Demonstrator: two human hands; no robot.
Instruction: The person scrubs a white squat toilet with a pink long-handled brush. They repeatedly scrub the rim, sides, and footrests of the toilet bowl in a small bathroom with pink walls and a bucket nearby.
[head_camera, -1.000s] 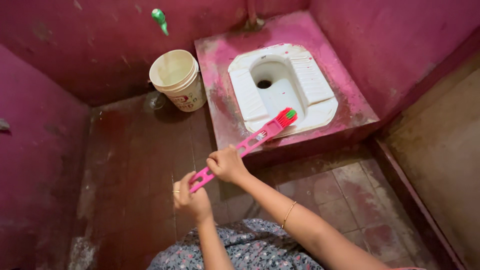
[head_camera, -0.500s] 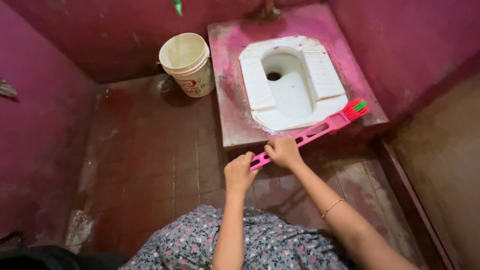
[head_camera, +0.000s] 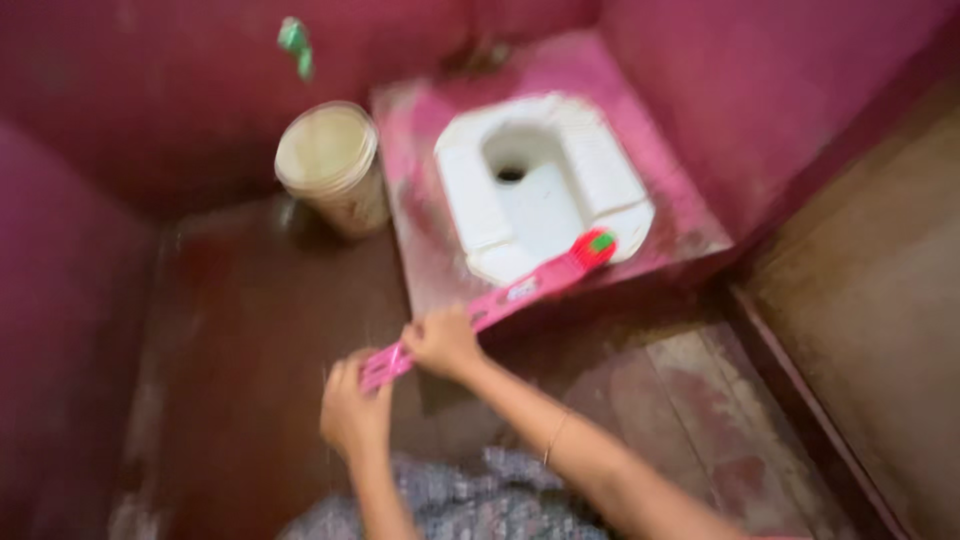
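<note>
1. Between the two hands, a long pink brush (head_camera: 490, 300) is being held by its handle, the picture being blurred throughout.
2. The near end of the handle is being gripped by the left hand (head_camera: 353, 412), its fingers being wrapped shut around the plastic.
3. Just beyond that grip, the handle is being clasped by the right hand (head_camera: 442, 342), likewise closed on it; the two hands are being kept just beside each other.
4. Away from both grips, up and to the right, the red and green bristle head (head_camera: 594, 245) is being pressed at the near right edge of the white squat toilet pan (head_camera: 535, 185).
5. The pan is being carried by a raised pink platform (head_camera: 430, 260), lying beyond the right hand.
6. Beyond and to the left of the grips, a cream bucket (head_camera: 330, 165) is being shown on the dark floor (head_camera: 250, 330), beside the platform.
7. Above the bucket, a green tap (head_camera: 295, 45) is being shown on the pink wall (head_camera: 150, 90).
</note>
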